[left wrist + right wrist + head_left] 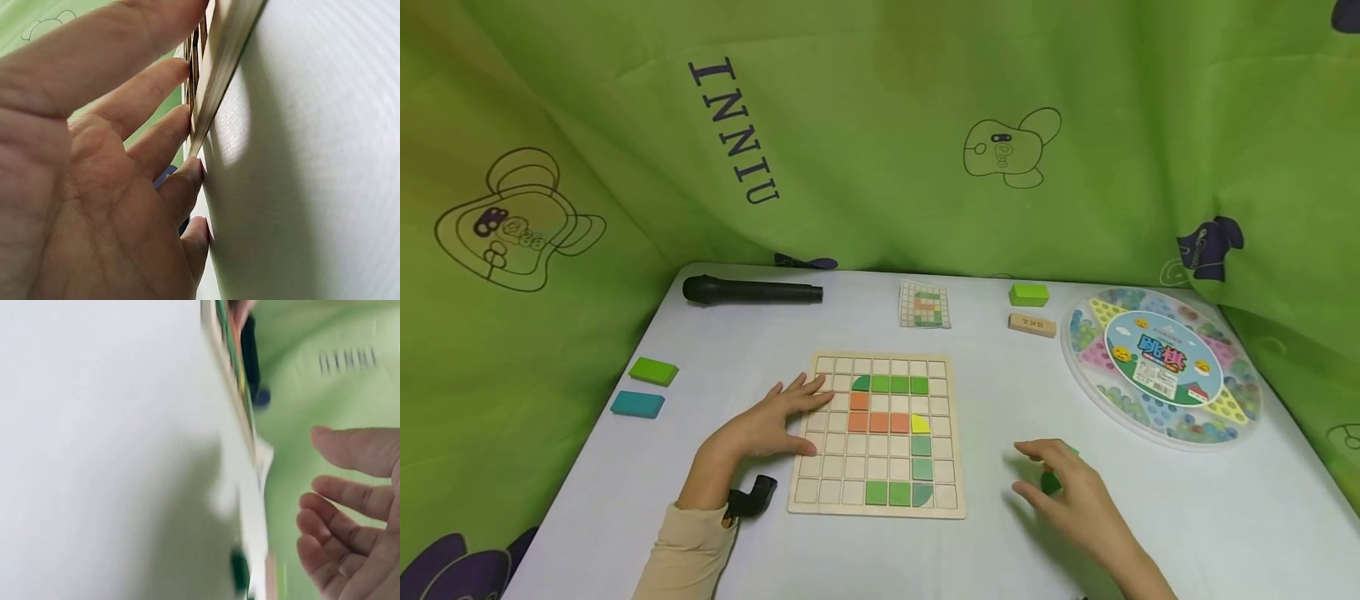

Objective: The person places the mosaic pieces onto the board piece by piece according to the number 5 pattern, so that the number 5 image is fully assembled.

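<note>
A wooden grid board [880,362] lies on the table with flat coloured tiles in some of its squares. Green tiles [891,384] form a top row, orange tiles [880,422] run below, and teal tiles [921,458] go down the right side. My left hand [771,425] rests on the board's left edge, fingers spread. To the right of the board, my right hand [1071,492] hovers above the table with thumb and fingers apart, holding nothing. Beneath it a dark green piece [1051,482] shows, partly hidden; the right wrist view also has it, blurred.
A small pattern card [925,304] lies behind the board. At the back are a black microphone [752,292], a green block [1028,295] and a wooden block [1032,325]. A round marble game box [1163,367] sits right. Green [653,372] and blue [637,404] blocks lie left.
</note>
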